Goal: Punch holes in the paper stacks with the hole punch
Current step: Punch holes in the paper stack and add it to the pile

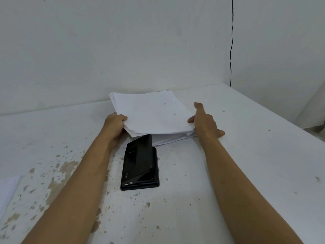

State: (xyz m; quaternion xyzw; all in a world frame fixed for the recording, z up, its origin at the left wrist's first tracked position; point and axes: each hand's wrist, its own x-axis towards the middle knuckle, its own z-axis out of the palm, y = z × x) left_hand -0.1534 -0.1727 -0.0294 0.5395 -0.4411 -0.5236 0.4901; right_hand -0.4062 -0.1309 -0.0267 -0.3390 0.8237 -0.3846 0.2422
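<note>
At the frame centre, the left hand [115, 123] grips the paper stack [151, 113]; the right hand [204, 121] presses flat against its right side, above the punch [140, 164].

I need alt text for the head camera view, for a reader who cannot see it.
Two hands hold a paper stack: the left hand grips its left edge, the right hand lies against its right. The stack hangs over a black hole punch on a white table.

Even, diffuse, dim-cool light; soft faint shadows; wide-angle edge bending; slight motion blur.
</note>
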